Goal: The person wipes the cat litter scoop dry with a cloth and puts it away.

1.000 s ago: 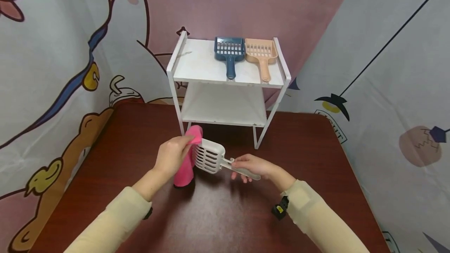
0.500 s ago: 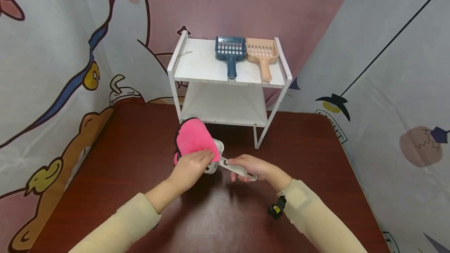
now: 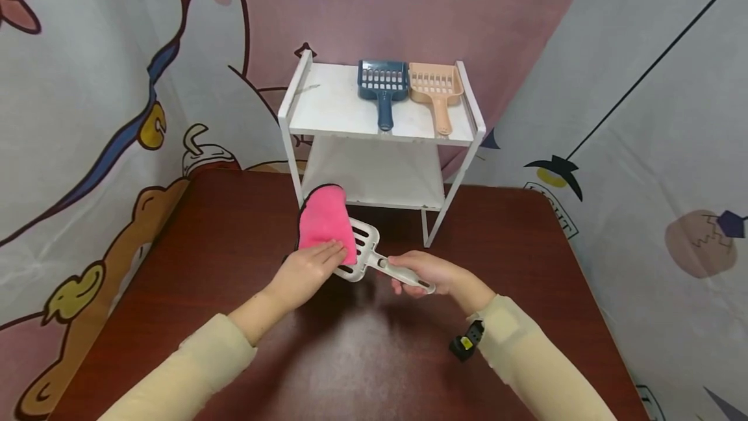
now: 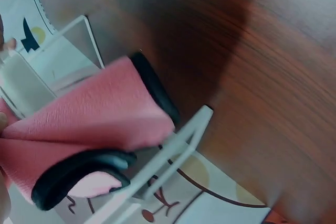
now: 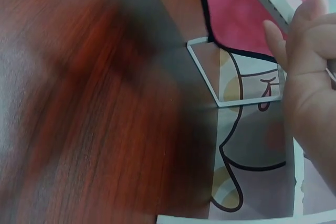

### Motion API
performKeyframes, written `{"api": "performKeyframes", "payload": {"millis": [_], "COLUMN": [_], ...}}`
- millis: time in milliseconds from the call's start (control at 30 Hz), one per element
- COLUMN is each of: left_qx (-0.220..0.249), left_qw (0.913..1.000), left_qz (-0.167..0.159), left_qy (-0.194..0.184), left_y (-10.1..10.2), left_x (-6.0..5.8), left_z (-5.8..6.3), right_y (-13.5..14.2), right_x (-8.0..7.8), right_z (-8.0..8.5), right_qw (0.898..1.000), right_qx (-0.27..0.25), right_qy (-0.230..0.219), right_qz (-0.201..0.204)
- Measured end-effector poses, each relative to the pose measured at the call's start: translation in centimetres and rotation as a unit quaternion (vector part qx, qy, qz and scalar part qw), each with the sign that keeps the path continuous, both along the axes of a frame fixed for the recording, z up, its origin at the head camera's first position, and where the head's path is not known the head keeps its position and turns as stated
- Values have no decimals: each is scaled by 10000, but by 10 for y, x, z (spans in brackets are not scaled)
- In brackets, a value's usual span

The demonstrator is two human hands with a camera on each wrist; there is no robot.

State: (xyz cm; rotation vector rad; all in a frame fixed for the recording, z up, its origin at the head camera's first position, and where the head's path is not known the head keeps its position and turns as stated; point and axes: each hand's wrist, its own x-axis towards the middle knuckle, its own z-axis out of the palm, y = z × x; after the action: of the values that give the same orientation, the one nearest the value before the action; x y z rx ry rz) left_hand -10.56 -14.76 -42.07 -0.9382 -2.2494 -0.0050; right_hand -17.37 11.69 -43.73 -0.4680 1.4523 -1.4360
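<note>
A white litter scoop [image 3: 363, 243] with slots is held over the table, its handle pointing right. My right hand [image 3: 429, 271] grips that handle. Over the scoop's slotted head lies a pink cloth [image 3: 324, 216] with a black edge, which my left hand [image 3: 308, 270] holds against it. In the left wrist view the cloth [image 4: 105, 106] hangs in folds from the fingers at the left border. The right wrist view has my right hand [image 5: 315, 72] at the right border, with the cloth [image 5: 231, 9] spread beyond it. The cloth hides part of the scoop's head.
Behind the hands stands a white two-tier rack [image 3: 374, 171] on the brown table [image 3: 497, 239]. A blue scoop [image 3: 384, 93] and a peach scoop [image 3: 437, 93] lie side by side on its top shelf. Printed curtains surround the table.
The cloth has gone from hanging at the scoop's left edge to lying over its slotted face. My left hand has come across onto the scoop, then back slightly left.
</note>
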Motion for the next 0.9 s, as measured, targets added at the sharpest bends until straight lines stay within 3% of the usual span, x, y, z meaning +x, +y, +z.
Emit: {"api": "performKeyframes", "payload": {"millis": [200, 367, 500, 633, 733, 900], "left_qx": [339, 246, -119, -430, -392, 23], "left_qw": [9993, 9992, 9961, 9844, 9738, 9640], "left_qz": [-101, 45, 402, 968, 1397, 1776], "left_qy": [-82, -303, -776, -1405, -1753, -1978], "left_y": [-21, -33, -43, -55, -62, -71], "left_x": [-3, -5, -2, -1, -4, -11], "left_z": [-6, -8, -15, -26, -29, -21], "right_y": [9, 11, 12, 13, 14, 14], "right_x": [-3, 0, 6, 9, 6, -3], "right_z": [1, -1, -6, -9, -6, 6], "right_qw": [9995, 9996, 9995, 9995, 9999, 9988], "right_qx": [-143, -148, -88, 31, 98, 403], "right_qy": [-13, -14, -76, -64, -15, 130], "right_qz": [274, 233, 305, 315, 94, -255]}}
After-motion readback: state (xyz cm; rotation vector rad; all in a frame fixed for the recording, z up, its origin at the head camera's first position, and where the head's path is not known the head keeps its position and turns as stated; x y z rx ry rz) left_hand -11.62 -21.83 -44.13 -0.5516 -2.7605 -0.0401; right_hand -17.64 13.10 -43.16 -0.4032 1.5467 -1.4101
